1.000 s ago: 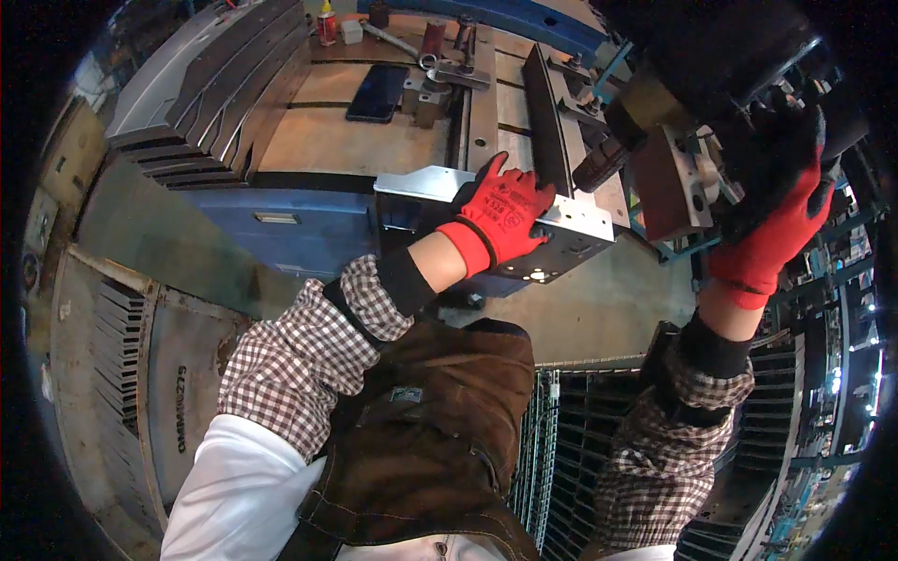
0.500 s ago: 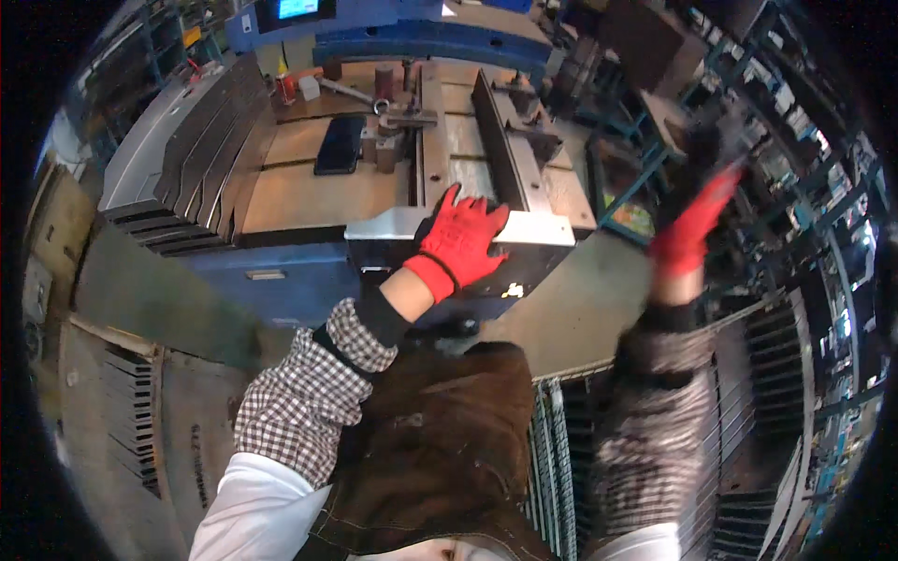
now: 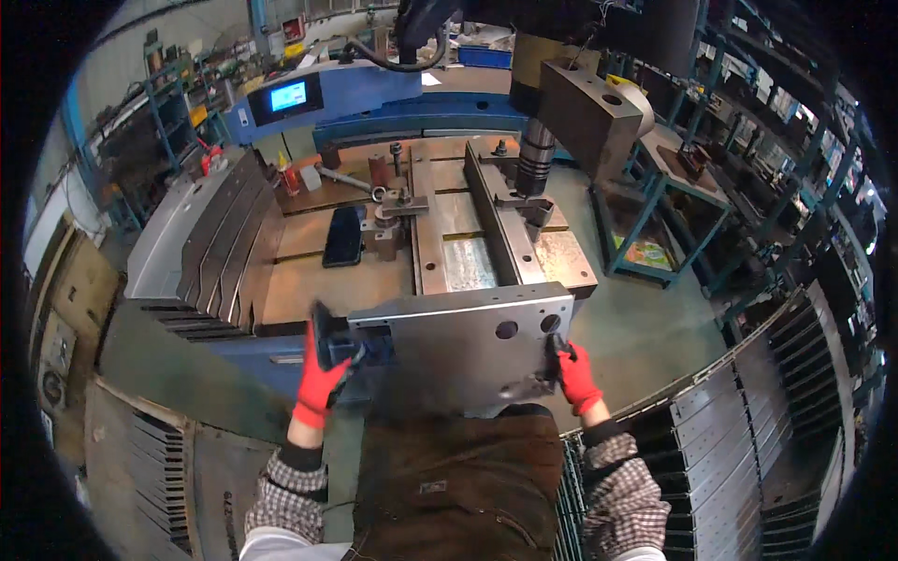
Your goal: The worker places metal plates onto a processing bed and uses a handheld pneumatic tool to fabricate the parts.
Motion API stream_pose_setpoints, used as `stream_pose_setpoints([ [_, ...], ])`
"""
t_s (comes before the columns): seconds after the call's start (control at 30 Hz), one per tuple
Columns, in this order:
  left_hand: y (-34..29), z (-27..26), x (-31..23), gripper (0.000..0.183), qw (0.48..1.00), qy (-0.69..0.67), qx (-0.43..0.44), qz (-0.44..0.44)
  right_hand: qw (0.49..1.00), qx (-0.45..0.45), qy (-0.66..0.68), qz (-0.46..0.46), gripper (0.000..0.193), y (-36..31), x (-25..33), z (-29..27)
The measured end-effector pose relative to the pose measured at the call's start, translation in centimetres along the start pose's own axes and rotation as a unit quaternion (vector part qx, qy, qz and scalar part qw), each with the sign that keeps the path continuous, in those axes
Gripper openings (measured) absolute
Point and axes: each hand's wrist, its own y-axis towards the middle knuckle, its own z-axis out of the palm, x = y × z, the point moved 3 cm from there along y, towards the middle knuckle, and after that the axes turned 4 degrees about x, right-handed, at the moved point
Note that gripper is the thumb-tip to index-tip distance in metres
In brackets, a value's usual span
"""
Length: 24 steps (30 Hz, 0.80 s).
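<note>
A grey metal plate (image 3: 449, 351) with round holes near its right end and a slot at its left end stands at the front of the machine bed, its broad face toward me. My right hand (image 3: 578, 379), in a red and black glove, grips the plate's right edge. My left hand (image 3: 325, 374), gloved alike, is beside the plate's left end with thumb and fingers apart, slightly blurred. Behind the plate, two long metal rails (image 3: 500, 224) run back along the bed, with a clamp (image 3: 402, 208) on the left one.
A black phone (image 3: 344, 237) and a wrench (image 3: 348, 179) lie on the bed's left part. A dark spindle tool (image 3: 535, 159) hangs over the right rail. A screen (image 3: 288, 96) is at the back left. Racks of metal plates (image 3: 720, 439) stand at the near right.
My right hand has come in from the far right to the plate's right edge. My left hand has left the plate's top and moved to its left end. The view has tilted up.
</note>
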Motion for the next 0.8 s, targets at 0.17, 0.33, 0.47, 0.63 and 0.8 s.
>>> stream_pose_setpoints([
  [0.17,-10.3,2.6,0.4,0.072,0.799,-0.503,0.069,-0.322,0.984,0.098,0.103,0.109,0.033,-0.8,9.5,-4.0],
  [0.33,-0.4,5.6,-5.5,0.046,0.846,-0.471,0.029,-0.246,0.983,0.176,-0.036,-0.032,0.048,5.1,17.5,-4.5],
  [0.47,9.4,5.3,-3.3,0.041,0.927,-0.312,0.079,-0.195,0.949,0.181,-0.211,-0.148,0.043,12.4,19.9,-3.5],
  [0.63,15.4,4.7,0.3,0.042,0.844,-0.448,0.112,-0.272,0.881,0.099,-0.404,-0.227,0.035,18.8,18.5,-0.8],
  [0.8,14.5,5.3,2.1,0.044,0.826,-0.491,0.054,-0.27,0.943,0.067,-0.289,-0.148,0.042,19.8,17.2,-0.7],
])
